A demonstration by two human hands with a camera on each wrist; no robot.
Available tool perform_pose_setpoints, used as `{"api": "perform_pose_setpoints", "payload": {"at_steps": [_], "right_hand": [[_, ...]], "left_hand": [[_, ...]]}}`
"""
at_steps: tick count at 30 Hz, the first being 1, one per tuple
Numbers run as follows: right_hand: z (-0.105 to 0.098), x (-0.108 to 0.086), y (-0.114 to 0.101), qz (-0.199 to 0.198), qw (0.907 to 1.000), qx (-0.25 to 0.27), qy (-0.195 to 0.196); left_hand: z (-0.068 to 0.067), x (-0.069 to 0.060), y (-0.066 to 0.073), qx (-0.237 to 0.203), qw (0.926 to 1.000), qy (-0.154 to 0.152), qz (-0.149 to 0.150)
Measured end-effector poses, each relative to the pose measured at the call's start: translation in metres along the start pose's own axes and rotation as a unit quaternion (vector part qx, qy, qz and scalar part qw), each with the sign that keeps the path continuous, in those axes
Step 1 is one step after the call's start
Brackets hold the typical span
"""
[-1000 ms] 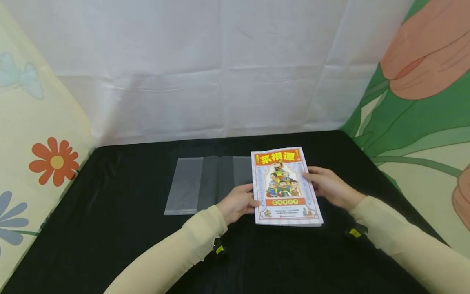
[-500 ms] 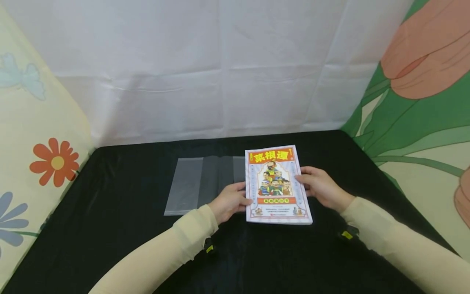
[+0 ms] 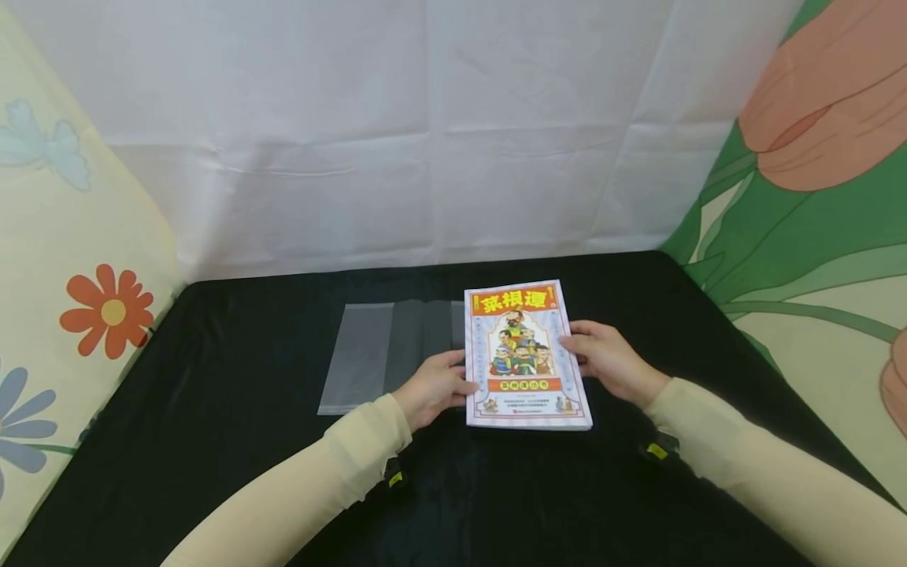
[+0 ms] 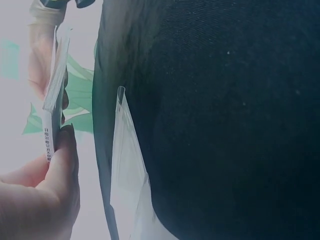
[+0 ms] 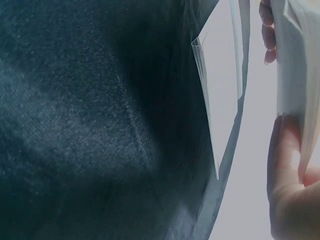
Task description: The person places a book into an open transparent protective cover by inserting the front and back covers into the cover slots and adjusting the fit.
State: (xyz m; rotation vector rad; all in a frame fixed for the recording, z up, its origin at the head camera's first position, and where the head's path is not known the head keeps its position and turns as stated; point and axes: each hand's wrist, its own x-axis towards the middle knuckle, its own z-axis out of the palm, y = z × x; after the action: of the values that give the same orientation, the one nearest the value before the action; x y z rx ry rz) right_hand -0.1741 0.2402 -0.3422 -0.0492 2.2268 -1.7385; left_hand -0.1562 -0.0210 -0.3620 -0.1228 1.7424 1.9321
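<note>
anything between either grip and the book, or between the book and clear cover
Nothing visible: left grip and right grip hold the book directly, and besides their fingers, only open space shows between it and the clear cover.

Bare black cloth [image 3: 212,370] offers passage left of the clear cover [image 3: 359,346] and between the sleeved forearms [image 3: 305,480], nearside of the book [image 3: 524,394]. The book, held above the cloth with a gap beneath, obstructs the cover's right part from overhead. Left hand [image 3: 430,387] and right hand [image 3: 615,358] block its side edges. A white backdrop [image 3: 425,157] closes the far side.
</note>
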Motion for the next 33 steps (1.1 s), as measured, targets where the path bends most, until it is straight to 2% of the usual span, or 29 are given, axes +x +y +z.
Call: {"api": "perform_pose_setpoints", "payload": {"at_steps": [10, 17, 26, 33], "right_hand": [[0.006, 0.007, 0.002, 0.017, 0.9998, 0.006, 0.000], [0.014, 0.011, 0.005, 0.037, 0.9991, 0.018, 0.006], [0.027, 0.022, 0.004, 0.058, 0.9983, 0.012, 0.002], [0.032, 0.030, 0.008, 0.070, 0.9972, 0.025, -0.005]], "left_hand": [[-0.005, -0.002, 0.001, 0.006, 0.9999, 0.012, 0.002], [-0.013, 0.002, -0.002, 0.020, 0.9996, 0.020, 0.006], [-0.021, 0.004, -0.005, 0.031, 0.9986, 0.041, -0.013], [-0.023, 0.006, -0.007, 0.048, 0.9968, 0.062, -0.014]]}}
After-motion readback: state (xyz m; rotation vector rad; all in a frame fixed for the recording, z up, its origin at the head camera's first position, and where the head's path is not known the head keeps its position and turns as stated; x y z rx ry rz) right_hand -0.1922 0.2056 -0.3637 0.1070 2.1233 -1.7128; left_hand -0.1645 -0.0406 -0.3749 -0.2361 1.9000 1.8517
